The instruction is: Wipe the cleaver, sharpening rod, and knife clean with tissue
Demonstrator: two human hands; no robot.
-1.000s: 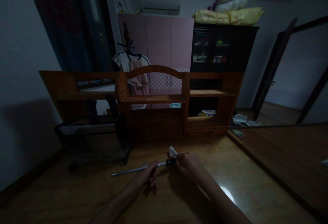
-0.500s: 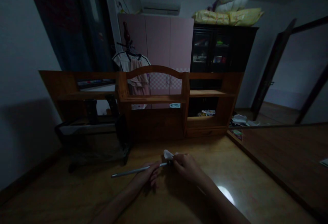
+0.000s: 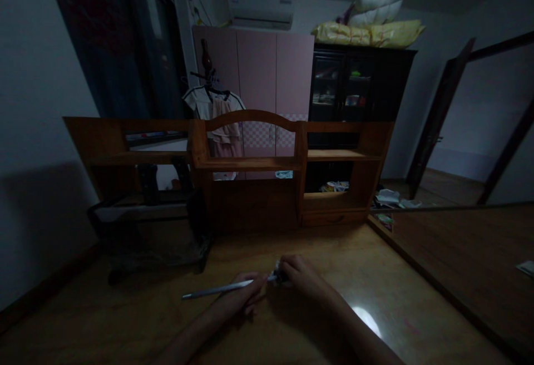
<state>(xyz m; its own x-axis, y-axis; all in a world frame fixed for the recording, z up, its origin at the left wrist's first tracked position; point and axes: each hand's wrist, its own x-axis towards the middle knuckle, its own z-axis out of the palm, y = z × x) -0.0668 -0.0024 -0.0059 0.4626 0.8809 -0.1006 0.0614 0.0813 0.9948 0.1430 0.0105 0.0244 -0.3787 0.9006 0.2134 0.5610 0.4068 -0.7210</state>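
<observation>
A slim silver rod (image 3: 214,290) lies across my left hand (image 3: 249,294), which is closed round it near its right part. The rod's left end sticks out past the wrist, above the wooden table (image 3: 233,248). My right hand (image 3: 299,274) is closed at the rod's other end, over a small dark part there. A bit of white cloth or tissue (image 3: 276,267) shows at its fingertips, mostly covered by the hand. Poor light hides the exact shape of the dark end.
A wooden shelf unit (image 3: 250,162) stands along the table's back edge. On the left is a dark-framed bag or case (image 3: 150,237) with two upright black handles. A raised ledge (image 3: 425,273) borders the right side. Beyond are pink wardrobe doors (image 3: 256,75).
The white piece, earlier raised above the rod's end, is now mostly under my right hand, which has closed down round that end. Both hands sit slightly lower in view.
</observation>
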